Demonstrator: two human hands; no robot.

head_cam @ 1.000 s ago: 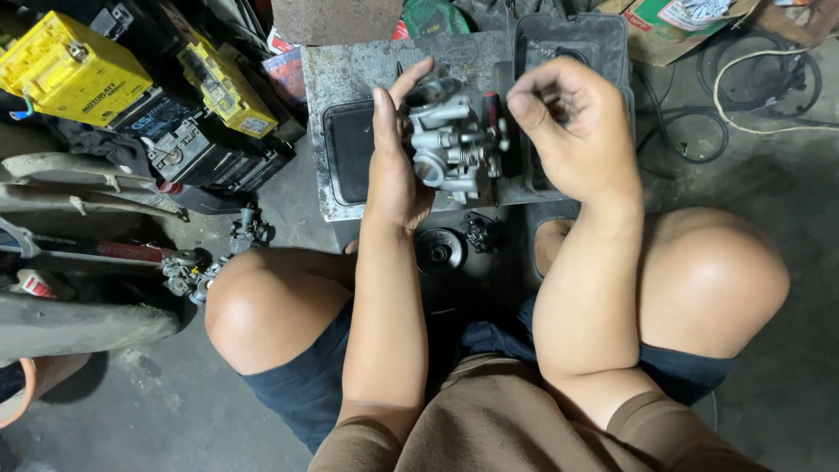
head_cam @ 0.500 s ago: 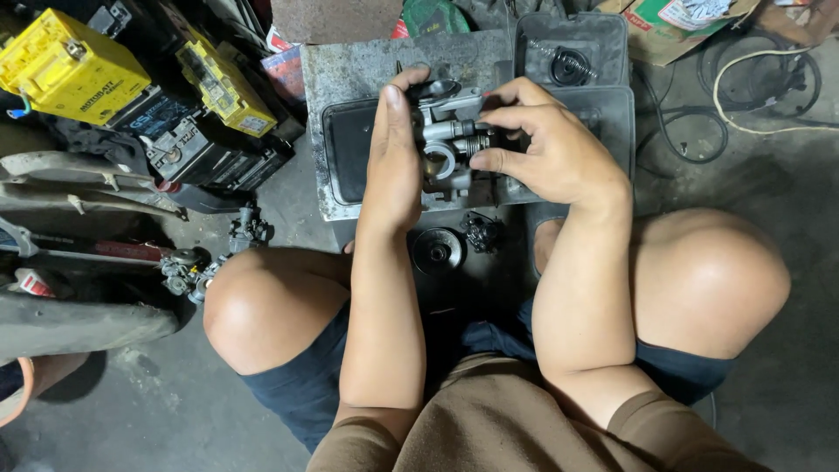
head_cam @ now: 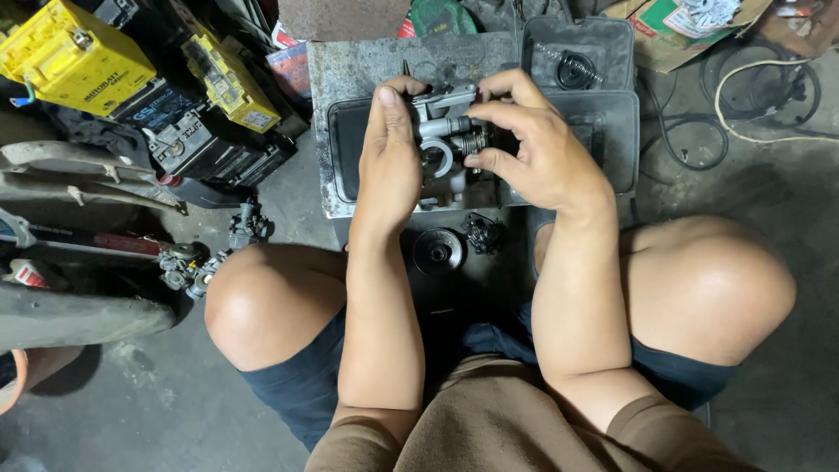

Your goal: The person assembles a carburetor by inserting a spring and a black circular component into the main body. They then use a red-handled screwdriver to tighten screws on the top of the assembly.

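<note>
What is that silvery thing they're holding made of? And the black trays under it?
The silvery part, gripped by the left hand and right hand, looks like bare cast metal: dull grey, with small shiny spots on its tubes. The black trays look like moulded plastic, going by their rounded corners, thin rims and matte, dusty surface, though rubber cannot be ruled out.

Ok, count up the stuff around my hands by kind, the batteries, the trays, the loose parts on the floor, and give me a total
Yellow-topped batteries: 2, one and another
Dark plastic trays: 2, one and another
Metal carburetor held in both hands: 1
Round black disc on the floor: 1
Small dark part beside it: 1
Total: 7
</note>
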